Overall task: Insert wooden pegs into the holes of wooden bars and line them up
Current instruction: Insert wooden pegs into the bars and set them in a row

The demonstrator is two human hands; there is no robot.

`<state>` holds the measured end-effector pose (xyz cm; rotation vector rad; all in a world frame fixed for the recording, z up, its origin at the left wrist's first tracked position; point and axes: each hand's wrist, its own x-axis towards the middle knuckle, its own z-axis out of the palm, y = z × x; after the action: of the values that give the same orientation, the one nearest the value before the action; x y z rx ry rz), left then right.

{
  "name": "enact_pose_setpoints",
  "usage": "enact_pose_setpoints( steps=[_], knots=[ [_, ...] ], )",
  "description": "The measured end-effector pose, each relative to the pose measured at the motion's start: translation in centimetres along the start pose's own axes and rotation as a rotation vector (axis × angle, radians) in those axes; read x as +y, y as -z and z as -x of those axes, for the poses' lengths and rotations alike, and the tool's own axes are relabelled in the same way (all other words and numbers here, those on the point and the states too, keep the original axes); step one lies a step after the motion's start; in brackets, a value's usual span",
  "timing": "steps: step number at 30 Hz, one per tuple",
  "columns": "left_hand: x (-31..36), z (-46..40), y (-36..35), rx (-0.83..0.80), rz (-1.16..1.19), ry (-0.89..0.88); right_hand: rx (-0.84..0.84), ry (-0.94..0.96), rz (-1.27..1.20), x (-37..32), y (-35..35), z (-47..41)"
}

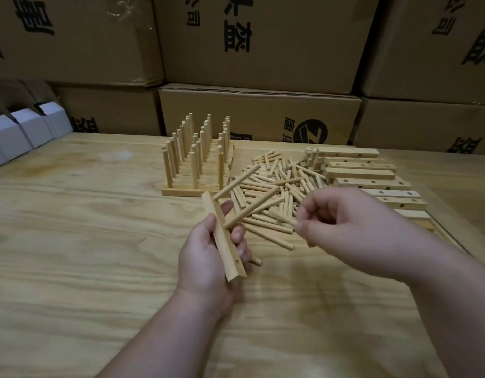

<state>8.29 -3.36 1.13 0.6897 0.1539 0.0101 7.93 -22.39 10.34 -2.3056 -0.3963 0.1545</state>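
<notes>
My left hand [206, 255] grips a wooden bar [223, 238] held tilted above the table. Two pegs [249, 208] stick out of the bar toward the upper right, and one empty hole shows near its lower end. My right hand [345, 227] pinches a single peg [283, 218] between thumb and forefinger, just right of the bar and apart from it. Behind the hands lies a loose pile of pegs [279, 184]. Finished bars with upright pegs [197, 159] stand lined up at the back centre. Empty bars with holes [367, 175] are stacked at the right.
The wooden table [99, 241] stretches bare to the left and in front. Stacked cardboard boxes [260, 45] form a wall behind it. Small white boxes [25, 132] sit at the far left edge. The table's right edge runs close past the bar stack.
</notes>
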Motion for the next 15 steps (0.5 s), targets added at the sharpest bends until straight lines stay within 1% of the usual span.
enact_pose_setpoints(
  steps=[2, 4, 9, 15],
  knots=[
    [-0.1, 0.0, 0.0, -0.021, -0.023, 0.0, -0.046, 0.051, -0.016, -0.5, -0.5, 0.2],
    [-0.2, 0.0, 0.0, -0.036, -0.043, -0.015, -0.047, 0.058, -0.01, -0.7, -1.2, 0.2],
    [-0.5, 0.0, 0.3, -0.062, -0.095, -0.025, -0.024, 0.104, 0.135, -0.9, -2.7, 0.3],
    [-0.5, 0.1, 0.3, -0.067, -0.127, -0.083, -0.079, 0.143, 0.251, -1.4, -4.0, 0.5]
  ],
)
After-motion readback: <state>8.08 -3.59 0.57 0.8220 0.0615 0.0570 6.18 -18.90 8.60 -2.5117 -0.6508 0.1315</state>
